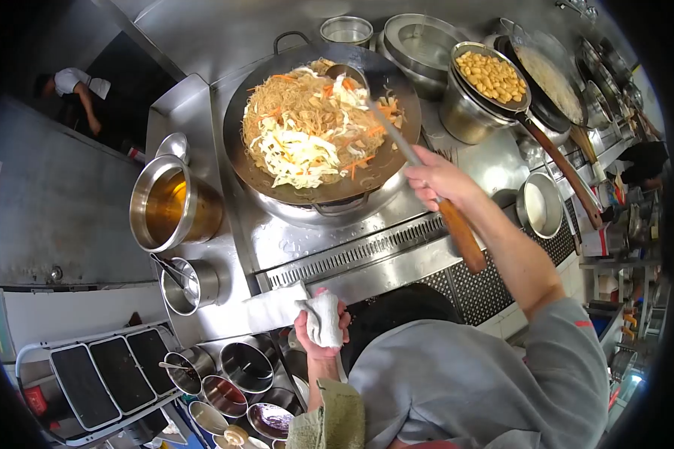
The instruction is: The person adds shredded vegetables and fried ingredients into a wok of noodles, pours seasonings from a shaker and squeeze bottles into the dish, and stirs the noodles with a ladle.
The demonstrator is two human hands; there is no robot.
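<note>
Head camera: the right hand (443, 179) reaches over the near right side of the wok (236, 138), its grip wrapped round the long ladle (406, 146) close to where metal shaft meets wooden handle. Much of the wood runs out past the fingers, toward the near right. From that grip the shaft slants to the far left, across the right side of the wok, and the ladle's bowl sits at the far edge of the noodles (266, 112); whether it touches the metal beneath cannot be told. The noodles lie heaped in the wok, to the far left of the grip and well apart from the fingers, mixed with orange shreds and topped by pale strips (292, 153), thickest on the near side.

The left hand (321, 349) is low and nearer the body, its grip curled round a folded white cloth (324, 318), by the front edge of the worktop (281, 243).

Left of the wok stands a metal pot (204, 213) of amber liquid, with a smaller pot (208, 283) just nearer. To the far right, a strainer (493, 76) full of golden chunks rests over a steel pot (468, 120). Small sauce containers (225, 396) cluster at the near left. Another person (82, 84) bends at the far left.
</note>
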